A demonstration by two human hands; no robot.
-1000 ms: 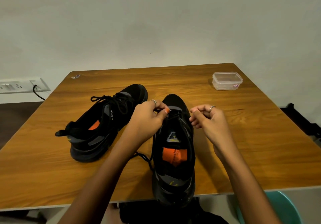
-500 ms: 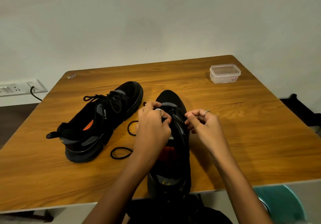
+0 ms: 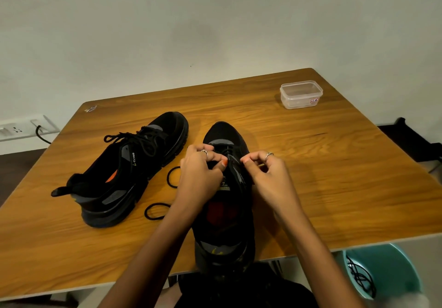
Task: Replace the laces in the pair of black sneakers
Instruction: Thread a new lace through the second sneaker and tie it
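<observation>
I see two black sneakers on a wood-grain laminate worktop point(image 3: 311, 164) with rounded corners. The near sneaker point(image 3: 224, 231) lies toe away from me, its heel at the near edge; the upper is matte black textile with grey panels, a red-orange insole and a yellow mark at the heel. My left hand point(image 3: 199, 176) sits on its lacing area, fingers point(image 3: 215, 158) curled and pinching a black lace point(image 3: 226, 151) at the lower eyelets. My right hand point(image 3: 265, 176) is on the other side of the tongue, fingers curled in a pinch; I cannot tell whether it has hold of the lace. Each hand wears a ring.

The second sneaker point(image 3: 124, 171) lies to the left, angled, laced and tied; white lettering on its side reads "CLYMB". A round black cord point(image 3: 165, 195) loops on the worktop between the two sneakers.

A clear rectangular plastic container point(image 3: 301, 94) with a small red-and-blue label, unreadable, stands at the far right. A teal bucket point(image 3: 387, 274) below the worktop edge holds black cords.
</observation>
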